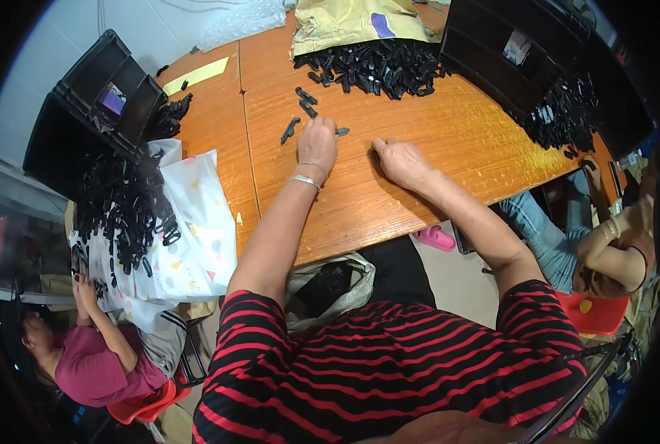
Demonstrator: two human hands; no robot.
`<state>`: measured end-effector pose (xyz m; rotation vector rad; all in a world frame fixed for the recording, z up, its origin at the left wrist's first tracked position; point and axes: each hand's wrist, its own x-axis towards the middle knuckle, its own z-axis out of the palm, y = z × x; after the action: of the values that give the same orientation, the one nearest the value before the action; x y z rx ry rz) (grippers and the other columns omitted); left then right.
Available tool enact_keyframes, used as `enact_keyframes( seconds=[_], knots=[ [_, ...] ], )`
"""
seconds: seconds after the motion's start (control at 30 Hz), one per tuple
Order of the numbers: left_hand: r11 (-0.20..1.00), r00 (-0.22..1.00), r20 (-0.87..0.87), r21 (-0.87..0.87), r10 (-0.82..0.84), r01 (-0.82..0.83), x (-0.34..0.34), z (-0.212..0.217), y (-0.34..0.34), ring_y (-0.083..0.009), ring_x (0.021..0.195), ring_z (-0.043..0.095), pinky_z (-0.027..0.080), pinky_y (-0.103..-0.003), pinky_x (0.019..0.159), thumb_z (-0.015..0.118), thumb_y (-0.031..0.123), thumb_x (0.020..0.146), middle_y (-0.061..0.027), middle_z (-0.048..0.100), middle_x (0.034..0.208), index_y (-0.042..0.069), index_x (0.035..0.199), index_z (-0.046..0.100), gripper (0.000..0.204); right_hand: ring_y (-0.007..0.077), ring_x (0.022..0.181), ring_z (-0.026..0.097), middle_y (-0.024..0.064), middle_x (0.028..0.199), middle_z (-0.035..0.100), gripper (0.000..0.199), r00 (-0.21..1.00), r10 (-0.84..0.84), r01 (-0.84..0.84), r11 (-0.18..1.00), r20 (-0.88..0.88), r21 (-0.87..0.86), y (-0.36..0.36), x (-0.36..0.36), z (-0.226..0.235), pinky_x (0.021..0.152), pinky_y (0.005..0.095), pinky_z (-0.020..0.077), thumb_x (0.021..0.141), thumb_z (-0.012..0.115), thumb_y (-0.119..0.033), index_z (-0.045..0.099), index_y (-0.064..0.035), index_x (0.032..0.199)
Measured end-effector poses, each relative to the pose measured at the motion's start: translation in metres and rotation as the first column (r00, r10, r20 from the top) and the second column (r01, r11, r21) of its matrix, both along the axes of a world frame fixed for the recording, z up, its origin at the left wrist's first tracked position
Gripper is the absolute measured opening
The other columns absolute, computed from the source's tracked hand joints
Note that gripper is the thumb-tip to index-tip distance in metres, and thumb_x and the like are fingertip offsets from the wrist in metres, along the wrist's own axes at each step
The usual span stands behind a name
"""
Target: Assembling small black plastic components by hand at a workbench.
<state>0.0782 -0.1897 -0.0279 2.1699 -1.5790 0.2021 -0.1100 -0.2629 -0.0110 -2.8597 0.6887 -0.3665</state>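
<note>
My left hand (317, 145), with a bracelet at the wrist, is closed low over the wooden table. A small dark plastic piece (342, 132) sticks out from its thumb side. Just left of and beyond that hand lie a curved black piece (290, 131) and two short black pieces (307, 97). To the right, apart from the left hand, my right hand (405, 163) is held above the tabletop with its fingers curled together. Whatever its fingertips may pinch is hidden or too small to make out.
A heap of black plastic pieces (374, 66) spills from a yellow bag (359, 26) at the far side. Black crates (507, 55) stand left and right with more pieces. A white patterned sheet (204, 214) covers the left. Two people sit at either side; an open sack (359, 292) is below the edge.
</note>
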Motion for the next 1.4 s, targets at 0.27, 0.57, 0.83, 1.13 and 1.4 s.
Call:
enact_keyframes(
  seconds=[0.27, 0.57, 0.83, 1.13, 1.4],
  knots=[
    [0.974, 0.688, -0.725, -0.128, 0.038, -0.188, -0.017, -0.007, 0.040, -0.0171, 0.071, 0.060, 0.050, -0.030, 0.059, 0.070, 0.002, 0.077, -0.0058, 0.060, 0.083, 0.002, 0.096, 0.058, 0.022, 0.0379, 0.080, 0.065, 0.0216, 0.081, 0.066, 0.024, 0.989, 0.039, -0.101, 0.883, 0.142, 0.458, 0.026, -0.005, 0.028, 0.068, 0.0416, 0.0516, 0.078, 0.066, -0.008, 0.059, 0.0026, 0.098],
    [0.937, 0.272, -0.932, -0.294, -0.237, -0.189, -0.064, 0.020, 0.076, -0.0087, 0.078, 0.059, 0.050, -0.023, 0.062, 0.062, -0.004, 0.083, -0.0033, 0.060, 0.093, 0.000, 0.114, 0.051, 0.033, 0.0316, 0.070, 0.063, 0.0168, 0.082, 0.063, 0.022, 0.866, -0.103, -0.081, 0.937, 0.490, 0.340, 0.063, 0.016, 0.023, 0.062, 0.0381, 0.0495, 0.080, 0.069, -0.018, 0.066, -0.0004, 0.092],
    [0.907, 0.016, -0.911, -0.411, -0.411, -0.087, -0.056, 0.035, 0.096, -0.0096, 0.088, 0.061, 0.051, -0.023, 0.078, 0.059, 0.000, 0.087, -0.0079, 0.064, 0.105, -0.003, 0.113, 0.057, 0.027, 0.0182, 0.063, 0.061, 0.0108, 0.076, 0.060, 0.021, 0.846, -0.107, -0.110, 0.923, 0.523, 0.368, 0.063, 0.007, 0.029, 0.059, 0.0311, 0.0473, 0.079, 0.071, -0.013, 0.069, -0.0024, 0.097],
    [0.931, 0.048, -0.948, -0.319, -0.316, -0.178, -0.053, 0.036, 0.098, -0.0107, 0.087, 0.062, 0.051, -0.022, 0.073, 0.064, -0.001, 0.084, -0.0058, 0.064, 0.100, 0.000, 0.109, 0.057, 0.026, 0.0112, 0.061, 0.061, 0.0075, 0.076, 0.058, 0.018, 0.825, -0.203, -0.183, 0.787, 0.527, 0.589, 0.064, 0.007, 0.029, 0.057, 0.0257, 0.0468, 0.084, 0.067, -0.008, 0.067, 0.0019, 0.099],
    [0.890, 0.147, -0.910, -0.410, -0.387, -0.200, -0.055, 0.030, 0.096, -0.0113, 0.088, 0.061, 0.051, -0.023, 0.077, 0.063, -0.005, 0.082, -0.0075, 0.064, 0.098, -0.002, 0.106, 0.055, 0.025, 0.0248, 0.064, 0.062, 0.0141, 0.077, 0.060, 0.021, 0.823, -0.124, -0.176, 0.872, 0.554, 0.456, 0.066, 0.012, 0.021, 0.058, 0.0342, 0.0488, 0.077, 0.073, -0.011, 0.068, 0.0004, 0.094]
  ],
)
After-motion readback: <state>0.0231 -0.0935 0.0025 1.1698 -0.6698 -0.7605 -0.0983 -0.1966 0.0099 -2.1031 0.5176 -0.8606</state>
